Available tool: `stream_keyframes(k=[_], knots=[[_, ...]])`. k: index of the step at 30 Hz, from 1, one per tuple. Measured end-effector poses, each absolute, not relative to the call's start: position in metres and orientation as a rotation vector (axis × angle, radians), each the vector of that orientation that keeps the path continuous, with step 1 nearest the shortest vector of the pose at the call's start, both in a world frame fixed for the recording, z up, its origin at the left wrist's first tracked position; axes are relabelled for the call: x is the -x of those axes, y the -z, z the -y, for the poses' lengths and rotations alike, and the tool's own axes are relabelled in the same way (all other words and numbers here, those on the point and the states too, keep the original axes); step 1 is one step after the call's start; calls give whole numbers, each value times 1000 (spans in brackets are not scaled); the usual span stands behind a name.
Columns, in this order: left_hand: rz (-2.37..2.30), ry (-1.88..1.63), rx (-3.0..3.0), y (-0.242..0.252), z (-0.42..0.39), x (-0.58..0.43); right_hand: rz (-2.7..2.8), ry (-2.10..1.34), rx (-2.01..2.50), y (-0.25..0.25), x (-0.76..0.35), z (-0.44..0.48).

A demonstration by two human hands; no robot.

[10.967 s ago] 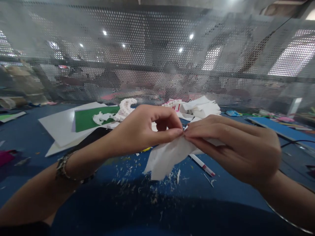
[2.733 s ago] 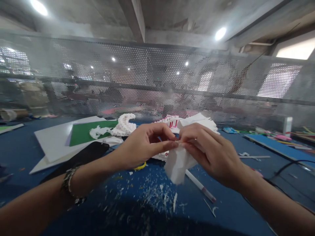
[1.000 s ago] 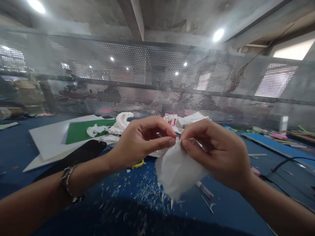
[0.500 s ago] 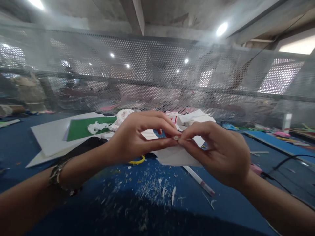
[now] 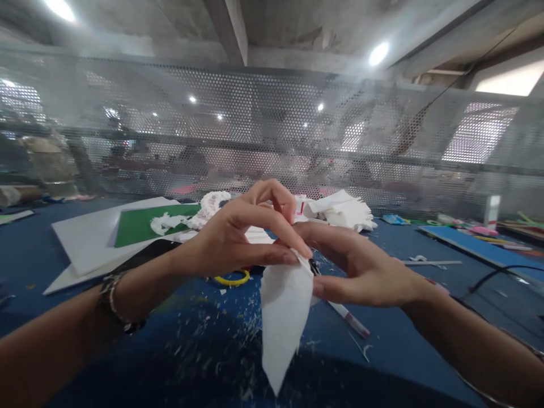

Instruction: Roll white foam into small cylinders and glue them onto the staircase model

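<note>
Left hand (image 5: 266, 232) pinches white paper (image 5: 284, 320) by its far end, likely so it hangs; right hand (image 5: 365, 272) beside it, grip we can't tell.

You get muted, greyish light from overhead; the ceiling lamp (image 5: 379, 54) at upper right glares, and the pale opening (image 5: 510, 80) beyond washes out. Deep shadow darkens your counter's (image 5: 374, 385) near side behind the bright white sheet (image 5: 284, 323). Past the hazy perforated screen (image 5: 238, 133), detail blurs; your view stretches sideways.
</note>
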State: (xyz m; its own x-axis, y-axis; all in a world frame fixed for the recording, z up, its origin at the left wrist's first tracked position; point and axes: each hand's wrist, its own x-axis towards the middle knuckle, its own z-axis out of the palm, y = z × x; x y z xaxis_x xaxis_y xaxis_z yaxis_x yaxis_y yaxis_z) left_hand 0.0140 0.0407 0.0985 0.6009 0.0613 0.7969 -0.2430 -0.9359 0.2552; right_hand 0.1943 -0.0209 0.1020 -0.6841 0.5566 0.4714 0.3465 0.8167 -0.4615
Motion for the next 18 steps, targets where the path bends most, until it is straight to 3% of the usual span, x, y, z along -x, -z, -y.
stream_keyframes(k=[10,13,18], knots=[[45,-1298,-2472,-99,-37,-12,2250,419,775,-94,-181,29],[43,-1382,-2413,-98,-32,-12,2251,307,795,-90,-178,28],[20,-1476,-2371,-96,-35,-14,2295,-273,851,-95,-181,29]])
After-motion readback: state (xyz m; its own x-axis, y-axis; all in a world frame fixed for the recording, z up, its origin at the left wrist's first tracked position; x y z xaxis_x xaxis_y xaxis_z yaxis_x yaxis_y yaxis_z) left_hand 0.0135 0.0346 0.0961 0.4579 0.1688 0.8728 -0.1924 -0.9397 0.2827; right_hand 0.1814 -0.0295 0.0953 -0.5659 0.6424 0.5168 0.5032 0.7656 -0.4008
